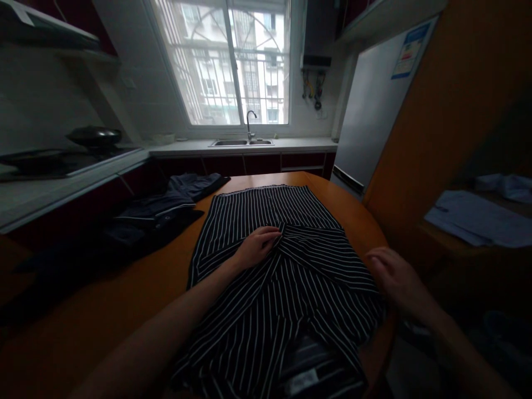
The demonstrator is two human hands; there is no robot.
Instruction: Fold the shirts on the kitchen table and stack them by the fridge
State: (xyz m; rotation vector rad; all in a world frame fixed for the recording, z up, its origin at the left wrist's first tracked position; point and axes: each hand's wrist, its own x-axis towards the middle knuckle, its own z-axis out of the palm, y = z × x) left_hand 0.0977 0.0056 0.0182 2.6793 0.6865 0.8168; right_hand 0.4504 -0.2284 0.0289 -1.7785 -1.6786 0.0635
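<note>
A black shirt with white stripes point(241, 216) is spread over the table, its sleeves folded in across the body. The collar, with a pale label inside it, lies closest to me. My left hand point(257, 246) is at the middle of the shirt, fingers closed on a sleeve's cuff. Beyond the shirt's right side, near the table's edge, my right hand point(393, 271) is in the air with loosely bent fingers and nothing visible in it.
Dark clothes point(166, 202) lie along the left of the round wooden table point(357, 205). Farther off are a sink point(230, 143), a stove with a pan point(95, 136) and a fridge point(374, 105). Pale folded cloths point(469, 216) rest on a surface at the right.
</note>
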